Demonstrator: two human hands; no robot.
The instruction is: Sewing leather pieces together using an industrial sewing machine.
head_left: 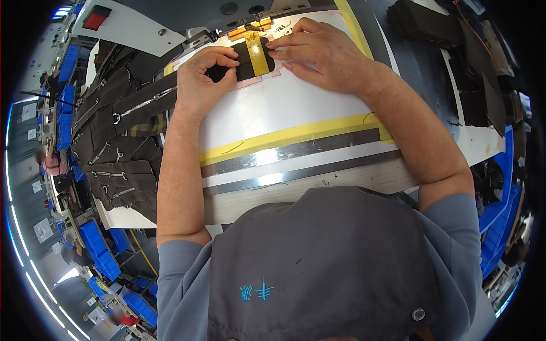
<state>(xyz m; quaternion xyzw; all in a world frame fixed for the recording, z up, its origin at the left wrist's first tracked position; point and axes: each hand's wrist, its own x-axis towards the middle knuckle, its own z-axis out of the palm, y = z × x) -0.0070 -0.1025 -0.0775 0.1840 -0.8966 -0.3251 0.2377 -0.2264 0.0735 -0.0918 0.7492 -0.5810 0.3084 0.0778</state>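
Observation:
Under the sewing machine's needle area lies a black fabric piece (244, 63), crossed by a yellow strip (257, 54). My left hand (206, 77) is closed at the fabric's left side, with thumb and fingertips pinched on its edge. My right hand (327, 57) lies flat with fingers stretched out, the fingertips touching the fabric's right edge. A dark strip with a silver zipper (153, 100) runs up to my left wrist; the wrist hides whether it joins the black fabric piece.
The sewing machine (199, 12) spans the far side. Dark zippered pieces (122, 176) are heaped at the left. Stacked dark fabric (424, 25) lies at the far right. Yellow tape (290, 136) edges the white work surface (273, 111). Blue bins (500, 221) stand beyond the table.

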